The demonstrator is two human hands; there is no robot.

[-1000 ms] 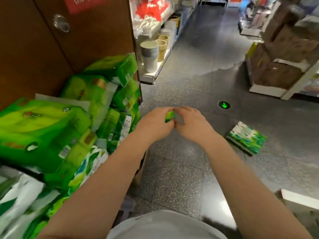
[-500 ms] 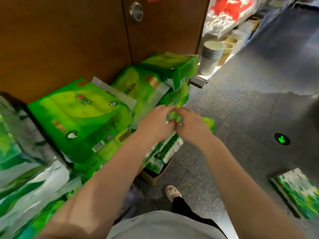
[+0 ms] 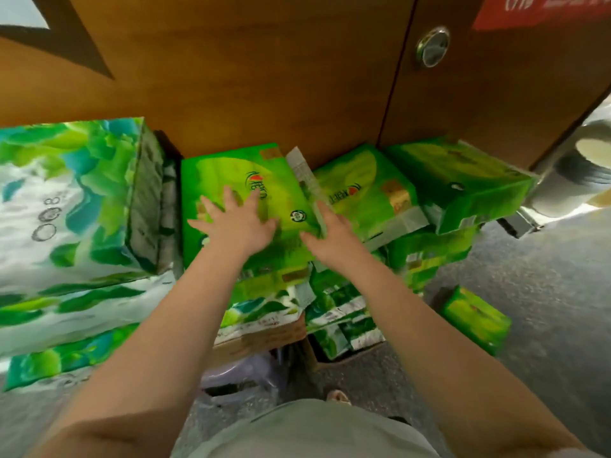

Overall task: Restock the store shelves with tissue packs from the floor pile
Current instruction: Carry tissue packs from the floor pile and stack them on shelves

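Note:
A pile of green tissue packs lies against a brown wooden cabinet (image 3: 264,77). The top green pack (image 3: 231,180) faces me in the middle of the pile. My left hand (image 3: 236,223) lies flat on its face with fingers spread. At the pack's right edge, by the plastic seam flap, is my right hand (image 3: 332,234) with fingers extended along the side. More green packs (image 3: 363,193) (image 3: 463,180) lean to the right. Large white-and-green tissue bundles (image 3: 66,200) are stacked on the left.
A small green pack (image 3: 476,319) lies alone on the dark speckled floor at the right. Cardboard boxes (image 3: 261,338) sit under the pile. Stacked paper cups (image 3: 582,166) stand on a low shelf at the far right. My foot (image 3: 337,396) is near the boxes.
The view has swung left from the aisle to the pile. My hands, together before around a small green piece, have parted and now reach onto the top green pack.

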